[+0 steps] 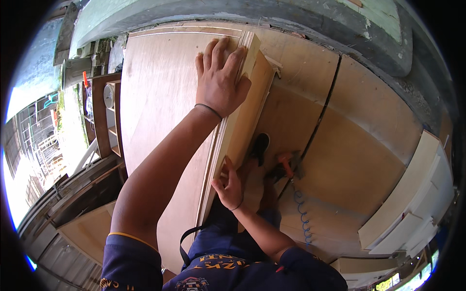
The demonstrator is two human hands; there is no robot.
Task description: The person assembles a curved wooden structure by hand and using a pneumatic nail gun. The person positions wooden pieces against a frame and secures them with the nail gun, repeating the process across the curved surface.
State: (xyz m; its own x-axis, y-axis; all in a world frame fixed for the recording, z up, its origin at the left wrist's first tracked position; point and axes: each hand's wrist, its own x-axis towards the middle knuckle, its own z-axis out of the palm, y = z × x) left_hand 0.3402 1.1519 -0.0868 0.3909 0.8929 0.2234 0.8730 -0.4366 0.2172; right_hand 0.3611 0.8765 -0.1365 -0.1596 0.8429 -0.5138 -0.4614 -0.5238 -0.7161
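Note:
A large pale plywood panel (160, 97) forms the broad face of a box-like wooden piece in front of me. Along its right edge run thin wooden trim strips (209, 162), beside a deeper wooden side (242, 111). My left hand (221, 72) lies over the far end of this edge, fingers spread on the panel and thumb towards the side. Nearer to my body, my right hand (228, 186) grips the same edge, its thumb on the trim and index finger stretched along the side. The remaining right fingers are partly hidden.
An orange-red air tool (286, 166) with a blue coiled hose (302, 211) is near my feet on board-covered flooring (359, 145). White panels (412, 203) are stacked at right. Wooden shelving (104, 111) stands left, and a low concrete wall (242, 10) crosses the far side.

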